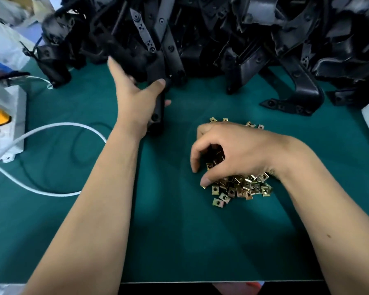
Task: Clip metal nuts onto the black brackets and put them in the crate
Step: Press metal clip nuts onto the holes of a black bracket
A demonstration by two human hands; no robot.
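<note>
Nearby, bracket heap (222, 39) behind, left hand (134, 96) gripping black bracket (158, 107), right hand (232, 152) curled over nuts (241, 186), white cable (51, 128) left.

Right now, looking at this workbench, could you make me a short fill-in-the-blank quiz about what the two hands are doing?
1. The left hand grips a black ____ at the foot of the heap of brackets.
2. The right hand rests, fingers curled, on a pile of metal ____.
3. The mat under both hands is ____ in colour.
4. A ____ cable loops on the mat beside the left forearm.

Missing words: bracket; nuts; green; white
</note>
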